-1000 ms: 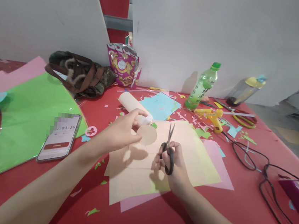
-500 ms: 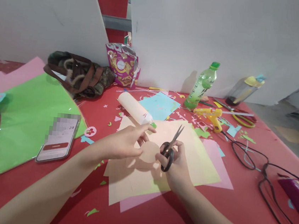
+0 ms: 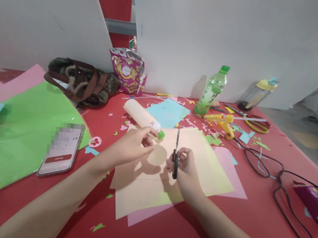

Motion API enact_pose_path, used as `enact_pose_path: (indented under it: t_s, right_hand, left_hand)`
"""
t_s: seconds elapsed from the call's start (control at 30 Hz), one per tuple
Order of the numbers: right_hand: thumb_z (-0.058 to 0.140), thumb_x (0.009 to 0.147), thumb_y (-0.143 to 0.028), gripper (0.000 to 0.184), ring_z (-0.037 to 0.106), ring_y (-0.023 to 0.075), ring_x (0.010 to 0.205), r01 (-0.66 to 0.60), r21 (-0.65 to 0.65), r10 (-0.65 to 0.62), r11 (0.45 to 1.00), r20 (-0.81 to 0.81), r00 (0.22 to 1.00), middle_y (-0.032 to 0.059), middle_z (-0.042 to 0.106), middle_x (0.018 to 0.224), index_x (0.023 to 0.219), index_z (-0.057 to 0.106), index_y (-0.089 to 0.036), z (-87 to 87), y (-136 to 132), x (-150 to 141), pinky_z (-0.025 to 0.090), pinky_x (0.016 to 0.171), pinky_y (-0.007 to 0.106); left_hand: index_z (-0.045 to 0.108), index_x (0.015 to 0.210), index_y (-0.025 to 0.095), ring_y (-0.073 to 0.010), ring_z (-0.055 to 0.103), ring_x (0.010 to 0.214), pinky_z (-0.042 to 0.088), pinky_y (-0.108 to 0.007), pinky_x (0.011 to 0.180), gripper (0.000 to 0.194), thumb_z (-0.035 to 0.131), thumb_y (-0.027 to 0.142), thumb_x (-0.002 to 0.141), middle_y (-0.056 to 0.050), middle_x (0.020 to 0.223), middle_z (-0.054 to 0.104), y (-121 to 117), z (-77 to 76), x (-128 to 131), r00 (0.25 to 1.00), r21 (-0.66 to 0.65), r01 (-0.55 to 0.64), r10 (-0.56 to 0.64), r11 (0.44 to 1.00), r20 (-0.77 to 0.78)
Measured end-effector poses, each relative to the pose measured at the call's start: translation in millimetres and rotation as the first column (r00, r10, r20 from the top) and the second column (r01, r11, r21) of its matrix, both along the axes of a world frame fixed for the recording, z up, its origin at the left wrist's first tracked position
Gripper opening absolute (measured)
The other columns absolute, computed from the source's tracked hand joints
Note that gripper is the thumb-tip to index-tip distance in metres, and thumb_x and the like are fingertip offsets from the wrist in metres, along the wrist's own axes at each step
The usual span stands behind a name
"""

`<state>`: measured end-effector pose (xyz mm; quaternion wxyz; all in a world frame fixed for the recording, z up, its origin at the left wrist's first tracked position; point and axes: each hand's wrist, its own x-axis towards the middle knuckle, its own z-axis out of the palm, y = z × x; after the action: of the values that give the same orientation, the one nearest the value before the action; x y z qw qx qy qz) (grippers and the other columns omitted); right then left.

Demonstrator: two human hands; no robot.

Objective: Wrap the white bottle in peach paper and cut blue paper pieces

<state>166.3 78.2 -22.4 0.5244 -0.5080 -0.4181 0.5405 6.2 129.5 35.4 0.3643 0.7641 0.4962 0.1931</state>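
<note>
A round cream paper disc (image 3: 157, 156) is pinched at its left edge between the thumb and fingers of my left hand (image 3: 135, 143). My right hand (image 3: 187, 171) has black-handled scissors (image 3: 175, 162) hooked on its fingers, blades pointing up and away, seen nearly edge-on. The right fingertips are close to the disc's right edge; I cannot tell if they touch it. Beneath both hands lies a stack of cream, yellow and pink paper sheets (image 3: 206, 177). A white bottle with a green cap (image 3: 142, 115) lies on its side just beyond my left hand.
On the red table (image 3: 104, 204), paper scraps surround a light blue sheet (image 3: 168, 112). A phone (image 3: 61, 150) rests on green sheets (image 3: 23, 139) at left. Behind are a bag (image 3: 80, 82), a snack pouch (image 3: 127, 70) and a green bottle (image 3: 211, 90). A corded yellow glue gun (image 3: 223, 122) lies right.
The scissors have turned from a slant to nearly upright and edge-on. The disc has shifted slightly up and left, and the right fingertips have moved a little from its edge.
</note>
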Motion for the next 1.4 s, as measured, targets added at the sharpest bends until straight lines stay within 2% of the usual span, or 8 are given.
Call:
enact_pose_path:
  t_s: [0.17,0.23,0.3,0.4,0.57,0.8,1.07,1.4]
  right_hand:
    - [0.050,0.071,-0.027,0.026,0.050,0.0111,0.057,0.007,0.034,-0.020,0.999,0.398,0.917,-0.0047,0.048,0.067,0.089,0.032,-0.023,-4.3,6.8,11.4,0.038,0.051,0.023]
    - [0.045,0.073,-0.025,0.026,0.052,0.0128,0.057,0.008,0.014,-0.015,1.000,0.629,0.777,-0.0033,0.052,0.066,0.096,0.032,-0.022,-3.0,8.3,16.1,0.037,0.052,0.023]
    - [0.042,0.074,-0.023,0.028,0.053,0.0143,0.057,0.020,-0.004,-0.007,1.000,0.828,0.561,-0.0014,0.055,0.066,0.101,0.033,-0.020,-1.1,9.2,19.2,0.033,0.050,0.023]
    - [0.043,0.074,-0.026,0.026,0.054,0.0174,0.061,0.046,-0.010,-0.004,0.999,0.954,0.299,0.0033,0.058,0.069,0.098,0.041,-0.018,1.2,9.7,20.9,0.028,0.049,0.024]
    - [0.042,0.075,-0.024,0.016,0.054,0.0207,0.074,0.016,-0.011,0.010,1.000,0.998,0.065,0.0069,0.059,0.078,0.087,0.049,-0.018,3.0,10.1,21.1,0.030,0.056,0.027]
    - [0.040,0.078,-0.023,0.017,0.051,0.0227,0.081,-0.033,-0.011,0.013,0.999,0.999,0.047,0.0090,0.058,0.084,0.089,0.050,-0.016,0.9,9.6,23.0,0.032,0.065,0.029]
    - [0.039,0.079,-0.020,0.013,0.052,0.0181,0.070,-0.053,-0.047,0.051,0.997,0.996,0.074,0.0064,0.056,0.077,0.082,0.051,-0.017,3.0,9.5,24.9,0.028,0.054,0.027]
    - [0.037,0.081,-0.019,0.016,0.047,0.0205,0.082,-0.096,0.051,-0.041,0.994,0.994,0.104,0.0079,0.056,0.083,0.084,0.052,-0.017,-0.7,11.2,26.3,0.033,0.069,0.029]
  left_hand:
    - [0.055,0.086,0.019,-0.0156,0.057,0.069,0.042,-0.024,0.058,0.017,0.049,0.019,0.070,-0.001,0.072,0.062,3.9,-3.3,-3.1,0.994,0.119,-0.051,0.062,0.992,-0.093]
    - [0.055,0.083,0.019,-0.0160,0.057,0.070,0.040,-0.025,0.060,0.014,0.046,0.018,0.072,-0.001,0.075,0.062,5.1,-5.6,-4.1,0.985,0.187,-0.048,0.078,0.981,-0.157]
    - [0.056,0.081,0.020,-0.0171,0.056,0.071,0.038,-0.027,0.060,0.014,0.044,0.018,0.074,-0.002,0.077,0.062,6.2,-7.9,-4.9,0.967,0.248,-0.035,0.095,0.968,-0.236]
    - [0.056,0.078,0.020,-0.0178,0.055,0.070,0.035,-0.027,0.059,0.014,0.042,0.018,0.076,-0.001,0.075,0.062,7.1,-10.4,-6.3,0.941,0.304,-0.002,0.105,0.953,-0.321]
    - [0.058,0.075,0.019,-0.0167,0.053,0.066,0.032,-0.026,0.058,0.018,0.041,0.018,0.077,-0.002,0.071,0.060,5.9,-11.4,-7.5,0.937,0.330,0.022,0.096,0.944,-0.335]
    - [0.058,0.073,0.019,-0.0177,0.052,0.063,0.030,-0.027,0.057,0.020,0.039,0.020,0.078,-0.004,0.069,0.060,5.0,-9.4,-6.3,0.924,0.340,0.057,0.079,0.939,-0.373]
    - [0.056,0.071,0.018,-0.0186,0.053,0.067,0.032,-0.030,0.061,0.020,0.037,0.017,0.078,-0.005,0.072,0.062,6.1,-7.8,-7.6,0.926,0.345,0.072,0.066,0.936,-0.373]
    - [0.056,0.072,0.018,-0.0186,0.054,0.068,0.036,-0.029,0.061,0.021,0.036,0.015,0.077,-0.005,0.072,0.062,3.9,-0.5,-4.6,0.935,0.274,0.037,0.063,0.961,-0.349]
